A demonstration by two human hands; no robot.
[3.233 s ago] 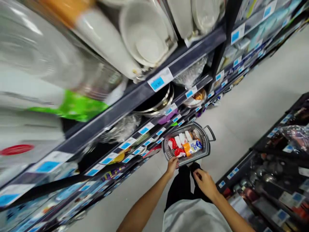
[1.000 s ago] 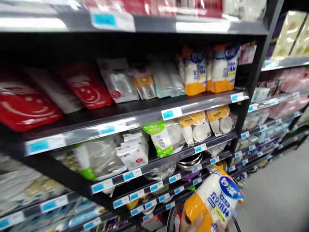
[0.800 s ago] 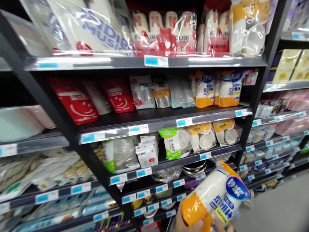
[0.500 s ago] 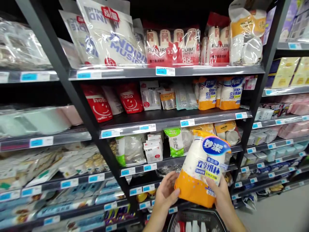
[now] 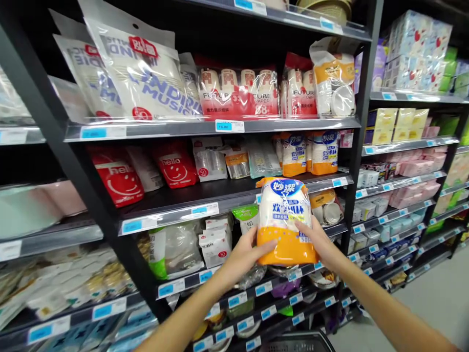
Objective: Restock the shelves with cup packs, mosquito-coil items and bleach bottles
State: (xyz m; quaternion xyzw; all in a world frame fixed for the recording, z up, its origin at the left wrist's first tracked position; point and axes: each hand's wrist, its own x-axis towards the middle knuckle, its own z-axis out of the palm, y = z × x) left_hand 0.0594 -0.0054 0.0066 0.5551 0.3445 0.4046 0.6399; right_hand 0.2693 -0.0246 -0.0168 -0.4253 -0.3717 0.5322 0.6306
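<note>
Between my two hands is a pack of paper cups [image 5: 287,220], white above and orange below with a blue oval label. It is upright, its front turned to me. My left hand [image 5: 252,252] grips its lower left side, thumb across the orange front. On the right side, my right hand [image 5: 311,237] clasps it with the thumb on the printed front. The pack is held in front of the shelf edge [image 5: 234,195]. Matching orange-and-white cup packs [image 5: 294,154] stand on the shelf just behind and above it.
Large white cup bags [image 5: 142,78] and red cup packs [image 5: 242,93] fill the shelf above. Red smiley packs [image 5: 176,164] sit at the middle left. Below are clear bowl packs [image 5: 179,249] and white boxes [image 5: 215,244]. A dark basket [image 5: 296,342] shows at the bottom edge.
Both hands have raised the cup pack toward the middle shelf, away from the basket. The pack has gone from tilted to nearly upright. The view has shifted, showing more shelving at the top and right.
</note>
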